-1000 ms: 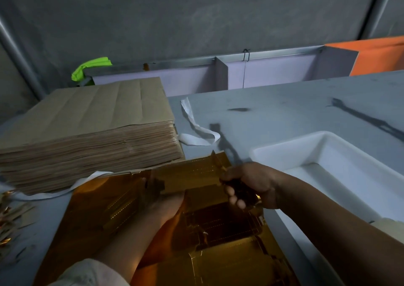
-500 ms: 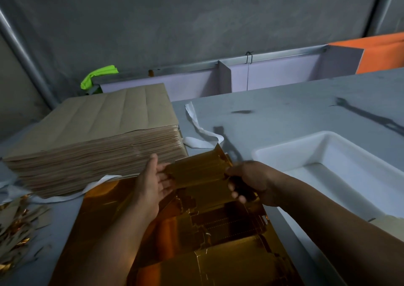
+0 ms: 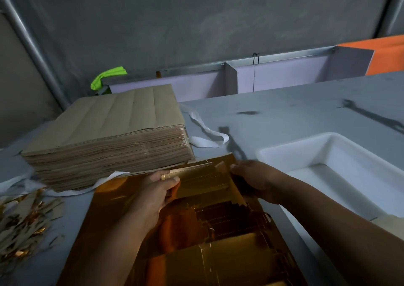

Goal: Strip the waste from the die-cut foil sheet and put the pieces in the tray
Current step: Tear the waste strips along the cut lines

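Pinching a narrow pale waste strip (image 3: pixel 192 170) at the far edge of the gold die-cut foil sheet (image 3: pixel 218 255) beneath both hands, the left hand (image 3: pixel 153 189) likely needed a slow, low pull while the right hand (image 3: pixel 255 178) gripped the sheet's right edge; the white plastic tray (image 3: pixel 284 152) sat just right.

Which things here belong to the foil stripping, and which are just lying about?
In the job: gold foil sheet, gripped by left hand and right hand; white tray; scrap pile.
Lying about: brown paper stack, untouched; white strap; green object.
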Motion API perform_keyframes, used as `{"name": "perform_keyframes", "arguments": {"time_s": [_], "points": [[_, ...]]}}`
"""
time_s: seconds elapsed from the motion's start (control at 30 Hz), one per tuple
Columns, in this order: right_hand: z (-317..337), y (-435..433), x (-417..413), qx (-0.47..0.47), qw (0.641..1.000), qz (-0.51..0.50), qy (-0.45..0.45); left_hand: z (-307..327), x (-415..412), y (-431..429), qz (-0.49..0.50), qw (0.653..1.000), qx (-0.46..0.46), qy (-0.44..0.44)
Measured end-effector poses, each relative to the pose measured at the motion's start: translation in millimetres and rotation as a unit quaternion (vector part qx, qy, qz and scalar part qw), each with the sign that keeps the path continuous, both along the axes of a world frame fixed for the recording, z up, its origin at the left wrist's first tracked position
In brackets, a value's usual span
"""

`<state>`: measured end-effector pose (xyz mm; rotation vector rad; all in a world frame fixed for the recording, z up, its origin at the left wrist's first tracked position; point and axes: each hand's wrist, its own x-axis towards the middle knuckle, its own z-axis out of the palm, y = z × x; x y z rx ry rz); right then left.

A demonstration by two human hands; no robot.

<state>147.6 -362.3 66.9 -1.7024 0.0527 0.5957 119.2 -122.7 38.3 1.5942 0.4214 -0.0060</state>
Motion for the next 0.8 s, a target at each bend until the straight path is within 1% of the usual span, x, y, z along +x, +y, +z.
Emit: {"name": "perform_keyframes", "arguments": {"time_s": [0.2, 0.33, 0.5, 0.63, 0.8], "points": [[-3.0, 0.9, 0.2, -0.004, 1.0, 0.013, 0.014, -0.1, -6.7, 1.8, -0.015, 1.0, 0.006, -0.009], [-2.5, 1.3, -0.9, -0.022, 0.999, 0.037, 0.001, -2.4, -7.1, -1.8, -0.02, 1.0, 0.01, -0.013], [-0.6, 1.4, -2.3, -0.041, 0.999, 0.022, -0.014, -6.9, -7.4, -4.8, -0.025, 0.999, 0.019, -0.015], [0.9, 1.6, -2.2, -0.03, 0.999, -0.01, -0.02, -10.2, -6.1, -0.8, 0.002, 1.0, 0.021, -0.016], [-0.8, 2.0, -2.4, -0.022, 0.999, -0.017, -0.035, -7.9, -3.3, 16.7, 0.061, 0.997, 0.021, -0.035]]}}
